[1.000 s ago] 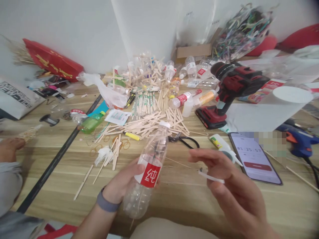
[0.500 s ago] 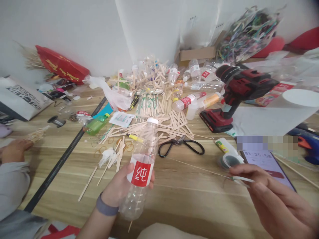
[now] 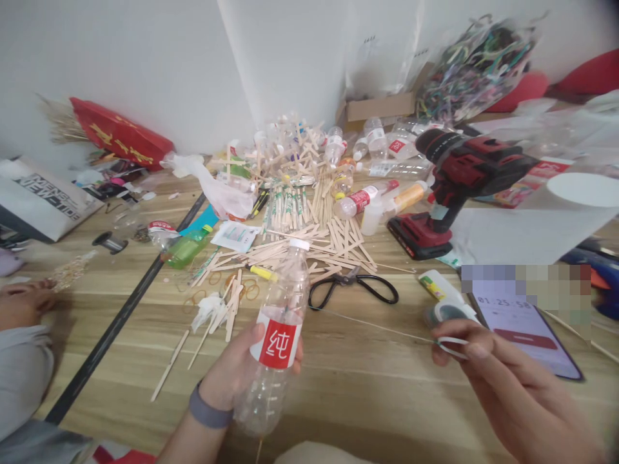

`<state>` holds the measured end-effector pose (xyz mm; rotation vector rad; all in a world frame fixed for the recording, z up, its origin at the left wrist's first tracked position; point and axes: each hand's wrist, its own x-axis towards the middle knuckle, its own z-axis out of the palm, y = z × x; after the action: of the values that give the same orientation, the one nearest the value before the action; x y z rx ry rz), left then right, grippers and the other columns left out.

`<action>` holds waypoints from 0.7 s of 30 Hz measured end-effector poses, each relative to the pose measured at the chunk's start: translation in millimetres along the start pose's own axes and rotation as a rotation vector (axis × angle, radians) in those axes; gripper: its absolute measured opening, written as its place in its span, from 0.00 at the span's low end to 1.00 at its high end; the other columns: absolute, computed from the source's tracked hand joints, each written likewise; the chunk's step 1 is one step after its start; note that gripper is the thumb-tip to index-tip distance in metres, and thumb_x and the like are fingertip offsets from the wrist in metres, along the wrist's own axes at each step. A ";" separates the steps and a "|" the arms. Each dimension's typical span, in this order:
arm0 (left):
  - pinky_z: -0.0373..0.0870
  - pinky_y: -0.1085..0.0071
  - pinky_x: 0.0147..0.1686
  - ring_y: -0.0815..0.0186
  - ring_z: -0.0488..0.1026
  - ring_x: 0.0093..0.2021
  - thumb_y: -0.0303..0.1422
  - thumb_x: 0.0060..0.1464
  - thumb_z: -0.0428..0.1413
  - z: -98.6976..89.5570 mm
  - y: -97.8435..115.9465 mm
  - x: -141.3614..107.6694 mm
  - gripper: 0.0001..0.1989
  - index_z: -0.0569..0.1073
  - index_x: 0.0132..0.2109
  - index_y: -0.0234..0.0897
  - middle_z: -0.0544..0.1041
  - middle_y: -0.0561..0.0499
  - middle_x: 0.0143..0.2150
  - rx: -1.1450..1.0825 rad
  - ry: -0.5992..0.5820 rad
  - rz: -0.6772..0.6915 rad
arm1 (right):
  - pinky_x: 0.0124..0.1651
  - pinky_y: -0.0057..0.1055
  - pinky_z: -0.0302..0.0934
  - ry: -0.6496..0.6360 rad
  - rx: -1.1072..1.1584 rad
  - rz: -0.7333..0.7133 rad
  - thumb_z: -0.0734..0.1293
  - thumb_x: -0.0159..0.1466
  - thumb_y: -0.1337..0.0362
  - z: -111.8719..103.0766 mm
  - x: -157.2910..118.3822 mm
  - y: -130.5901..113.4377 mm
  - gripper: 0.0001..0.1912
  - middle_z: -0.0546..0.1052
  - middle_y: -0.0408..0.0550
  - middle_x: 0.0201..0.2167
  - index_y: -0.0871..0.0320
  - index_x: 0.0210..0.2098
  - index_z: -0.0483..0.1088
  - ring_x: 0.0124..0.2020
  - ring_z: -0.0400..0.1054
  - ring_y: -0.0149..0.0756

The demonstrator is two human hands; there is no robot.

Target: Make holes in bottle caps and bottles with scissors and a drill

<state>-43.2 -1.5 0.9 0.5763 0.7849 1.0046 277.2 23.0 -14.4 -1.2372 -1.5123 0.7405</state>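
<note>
A clear plastic bottle (image 3: pixel 276 341) with a white cap and a red-and-white label leans upright in my left hand (image 3: pixel 231 370), whose fingers wrap round it. A thin stick pokes out below its base. At the right, my right hand (image 3: pixel 503 367) pinches a small white ring (image 3: pixel 453 348). From that ring a thin string (image 3: pixel 377 323) runs left across to the bottle. Black-handled scissors (image 3: pixel 355 283) lie behind the string. A small round container (image 3: pixel 447 312) stands just behind my right fingertips.
Wooden sticks (image 3: pixel 338 245) are heaped at the middle. A red-black drill (image 3: pixel 447 187) stands right, above a phone (image 3: pixel 525 335). Left lie a green bottle (image 3: pixel 186 250), a spool (image 3: pixel 110 243) and a black strip (image 3: pixel 120 316). Another person's hand (image 3: pixel 24 303) rests far left.
The bottle and my left hand sit slightly lower in view. My right hand has shifted a little left, and the white ring has turned, showing its loop more openly.
</note>
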 end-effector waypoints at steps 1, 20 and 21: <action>0.71 0.69 0.33 0.61 0.78 0.32 0.51 0.49 0.62 2.3 0.2 0.9 0.28 0.78 0.47 0.31 0.81 0.42 0.35 -0.002 -0.004 -0.007 | 0.30 0.26 0.69 -0.035 0.020 0.011 0.64 0.68 0.55 3.5 0.7 -2.1 0.14 0.77 0.47 0.31 0.52 0.29 0.74 0.32 0.74 0.38; 0.72 0.68 0.34 0.60 0.77 0.33 0.51 0.49 0.62 12.3 -3.6 4.3 0.30 0.77 0.49 0.30 0.81 0.41 0.35 0.010 -0.047 -0.079 | 0.37 0.31 0.72 -0.337 0.048 0.019 0.62 0.68 0.56 34.8 3.0 -27.6 0.17 0.79 0.49 0.36 0.53 0.26 0.73 0.39 0.76 0.42; 0.72 0.68 0.34 0.60 0.77 0.33 0.51 0.49 0.63 12.9 -3.2 4.1 0.30 0.77 0.49 0.30 0.81 0.41 0.35 0.004 -0.046 -0.079 | 0.38 0.32 0.72 -0.344 0.042 0.023 0.62 0.68 0.56 34.8 2.6 -26.6 0.17 0.80 0.49 0.37 0.54 0.26 0.73 0.40 0.76 0.42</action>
<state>-30.0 -0.1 5.0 0.5659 0.7633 0.9146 235.7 22.4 -0.4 -1.1371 -1.7507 1.0358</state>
